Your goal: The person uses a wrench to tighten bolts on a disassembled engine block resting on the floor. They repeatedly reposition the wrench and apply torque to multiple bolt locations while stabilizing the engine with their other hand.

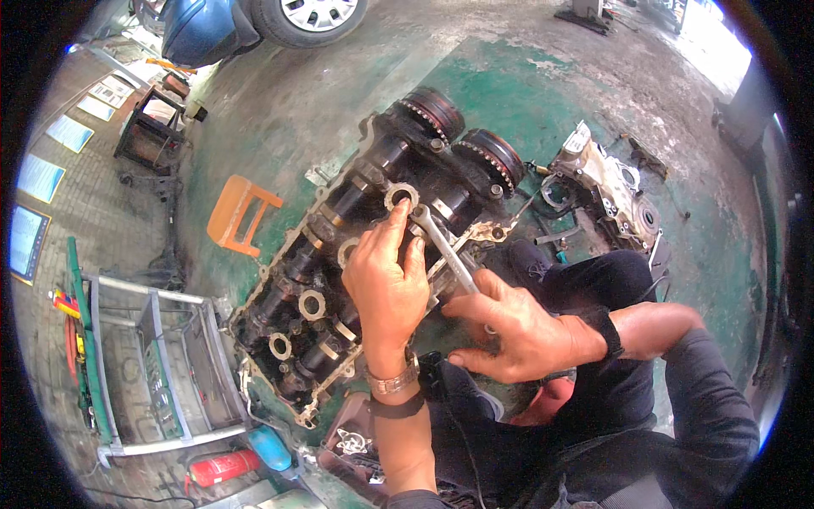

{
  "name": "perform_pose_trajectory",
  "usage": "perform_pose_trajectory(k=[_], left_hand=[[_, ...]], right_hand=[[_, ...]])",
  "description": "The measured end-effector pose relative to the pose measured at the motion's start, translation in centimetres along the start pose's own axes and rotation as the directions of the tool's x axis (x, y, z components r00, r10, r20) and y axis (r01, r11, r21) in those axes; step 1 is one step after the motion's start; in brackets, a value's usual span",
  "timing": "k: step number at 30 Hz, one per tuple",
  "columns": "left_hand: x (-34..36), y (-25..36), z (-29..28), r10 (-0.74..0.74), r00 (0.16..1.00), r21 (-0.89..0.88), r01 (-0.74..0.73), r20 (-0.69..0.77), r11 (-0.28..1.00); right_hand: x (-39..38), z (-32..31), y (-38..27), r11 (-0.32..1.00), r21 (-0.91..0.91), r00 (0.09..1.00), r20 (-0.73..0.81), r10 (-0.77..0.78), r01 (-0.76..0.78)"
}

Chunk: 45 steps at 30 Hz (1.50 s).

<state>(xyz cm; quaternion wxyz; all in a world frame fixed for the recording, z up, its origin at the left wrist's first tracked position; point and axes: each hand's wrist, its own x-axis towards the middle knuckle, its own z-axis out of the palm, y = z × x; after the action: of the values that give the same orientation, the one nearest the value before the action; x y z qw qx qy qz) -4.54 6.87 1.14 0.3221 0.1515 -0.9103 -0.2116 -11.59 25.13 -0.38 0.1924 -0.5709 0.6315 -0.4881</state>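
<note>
While right grip (515, 329) clasps wrench (449, 254), head (420, 216) lies beside left grip (386, 290).

Strongest light is received from the upper right, where the opening (710, 38) is overexposed to white; smaller glare is noted along the upper-left rim. Soft highlights are returned by the wrench (448, 253). Recesses of the engine part (326, 227) are sunk in shadow, and little detail is resolved in the black trousers (598, 282). The centre is rendered fairly sharp. Outer surroundings are curved by the fisheye lens; the corners are blacked out.
</note>
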Motion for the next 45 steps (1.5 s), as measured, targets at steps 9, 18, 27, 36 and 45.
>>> perform_pose_trajectory(k=[9,18,27,36,45], left_hand=[[0.0,0.1,-0.1,-0.011,1.000,0.042,0.011,0.003,0.999],[-0.5,0.5,0.0,-0.090,0.993,-0.040,0.088,-0.071,0.995],[-0.3,0.1,0.1,-0.094,0.994,-0.010,0.093,-0.053,0.996],[-0.4,0.0,0.2,-0.102,0.994,-0.018,0.101,-0.046,0.995],[-0.5,-0.4,0.3,-0.078,0.996,-0.044,0.075,-0.052,0.996]], right_hand=[[0.9,-0.2,-0.1,0.967,-0.193,0.984,-0.036,-0.174,0.164],[1.8,-6.5,0.5,0.949,0.179,0.895,-0.412,-0.168,0.260],[3.3,-8.0,2.9,0.754,0.655,0.840,-0.386,0.381,-0.042],[4.0,-7.6,3.4,0.688,0.690,0.860,-0.193,0.472,-0.222],[4.5,-7.5,3.5,0.669,0.714,0.818,-0.247,0.519,-0.208]])
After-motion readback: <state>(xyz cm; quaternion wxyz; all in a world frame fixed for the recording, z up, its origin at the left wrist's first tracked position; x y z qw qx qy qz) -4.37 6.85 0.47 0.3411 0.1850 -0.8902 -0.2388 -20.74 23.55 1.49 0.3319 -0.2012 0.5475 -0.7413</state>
